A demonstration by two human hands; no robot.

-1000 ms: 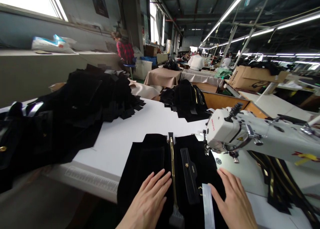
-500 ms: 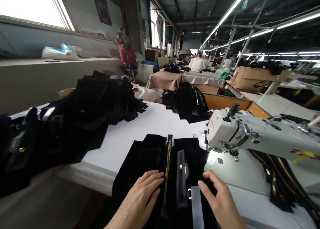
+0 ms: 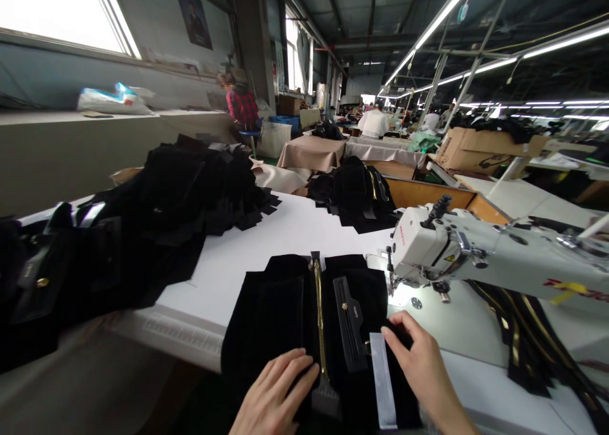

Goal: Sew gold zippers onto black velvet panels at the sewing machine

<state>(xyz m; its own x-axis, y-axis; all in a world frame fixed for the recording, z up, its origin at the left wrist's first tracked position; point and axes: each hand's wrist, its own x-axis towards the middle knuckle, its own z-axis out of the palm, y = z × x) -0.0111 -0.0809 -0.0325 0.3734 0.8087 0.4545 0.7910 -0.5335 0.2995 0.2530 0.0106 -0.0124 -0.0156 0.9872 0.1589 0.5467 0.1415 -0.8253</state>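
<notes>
A black fabric panel (image 3: 271,314) lies flat in front of me at the table's near edge. A gold-toothed zipper (image 3: 320,314) runs down its middle, ending in a dark tab. Right of the zipper, a black pocket trim (image 3: 349,327) with a small gold fitting sits slightly slanted. Beside that lies a pale grey strip (image 3: 383,381). My left hand (image 3: 280,387) rests on the panel left of the zipper, fingers stretched out. With thumb and fingers, my right hand (image 3: 421,362) grips the panel's right edge next to the strip's top.
A white sewing machine (image 3: 442,251) stands close on the right, with zipper strips (image 3: 528,333) beyond its bed. Black pieces are piled at the left (image 3: 190,188), and a smaller pile (image 3: 354,191) lies at the back. A person in a checked shirt (image 3: 242,110) sits farther away.
The panel's lower part has come further into view, showing the zipper's end tab. The pocket trim and grey strip now slant. My left hand has shifted right and down; my right hand slightly up.
</notes>
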